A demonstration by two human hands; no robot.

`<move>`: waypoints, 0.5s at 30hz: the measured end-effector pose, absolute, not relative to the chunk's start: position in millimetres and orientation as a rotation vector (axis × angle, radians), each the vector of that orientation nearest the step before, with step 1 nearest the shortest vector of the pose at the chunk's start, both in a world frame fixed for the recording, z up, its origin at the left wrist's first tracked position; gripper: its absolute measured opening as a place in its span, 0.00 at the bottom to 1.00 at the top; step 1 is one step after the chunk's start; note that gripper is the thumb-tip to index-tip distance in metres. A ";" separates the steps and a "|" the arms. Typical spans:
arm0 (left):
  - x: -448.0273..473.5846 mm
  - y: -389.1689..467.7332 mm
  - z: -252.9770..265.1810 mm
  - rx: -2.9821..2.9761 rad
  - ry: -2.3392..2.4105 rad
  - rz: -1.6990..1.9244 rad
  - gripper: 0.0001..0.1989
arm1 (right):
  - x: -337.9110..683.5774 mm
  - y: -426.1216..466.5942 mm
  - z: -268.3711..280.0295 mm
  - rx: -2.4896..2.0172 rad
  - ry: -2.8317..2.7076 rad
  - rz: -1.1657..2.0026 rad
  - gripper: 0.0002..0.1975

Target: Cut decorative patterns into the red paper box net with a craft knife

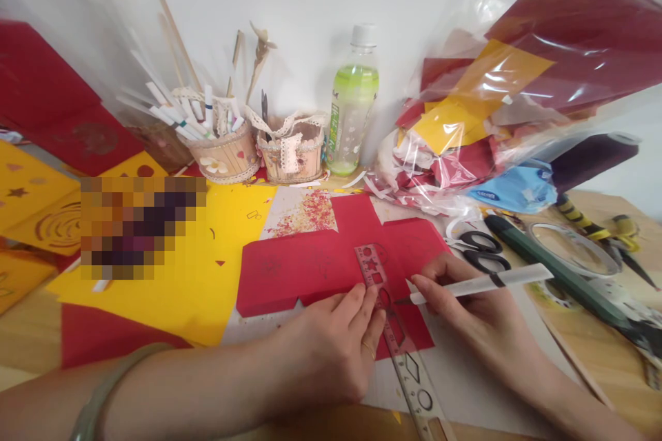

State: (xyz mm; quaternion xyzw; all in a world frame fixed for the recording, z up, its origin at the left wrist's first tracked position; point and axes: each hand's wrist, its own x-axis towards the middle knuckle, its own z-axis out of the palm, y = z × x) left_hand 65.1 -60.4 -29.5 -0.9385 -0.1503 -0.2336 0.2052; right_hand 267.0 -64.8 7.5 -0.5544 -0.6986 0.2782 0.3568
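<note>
My left hand (pixel 336 337) presses a clear stencil ruler (pixel 412 368) down with its fingertips. Under the ruler lies a cross-shaped red paper cut-out (pixel 289 265) with tabbed edges and faint drawn figures. In my right hand (pixel 465 310) is a slim white pen (pixel 465 284), gripped between thumb and fingers, its dark tip close to the round opening of the ruler. Part of the ruler is hidden by my left fingers.
Yellow paper (pixel 207 303) lies left, partly under a blurred patch. Behind stand two decorated wooden pots, the nearer-left pot (pixel 222 158) full of markers, and a green-labelled bottle (pixel 354 110). At right are scissors (pixel 480 251), a green-handled tool (pixel 558 272), tape (pixel 574 248) and bagged scraps (pixel 455 138).
</note>
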 end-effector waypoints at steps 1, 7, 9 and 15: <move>64.9 -60.6 -29.5 -2.614 -0.414 -0.647 0.15 | 265.8 -64.5 7.2 -1.433 -1.808 0.715 0.15; 63.8 -61.0 -27.9 -2.608 -0.397 -0.619 0.15 | 261.8 -65.3 6.6 -1.413 -1.939 0.691 0.14; 63.7 -60.7 -27.0 -2.610 -0.399 -0.620 0.15 | 262.0 -65.7 5.6 -1.397 -1.975 0.656 0.14; 63.6 -60.6 -25.0 -2.614 -0.403 -0.628 0.15 | 262.8 -64.1 2.4 -1.377 -2.019 0.601 0.13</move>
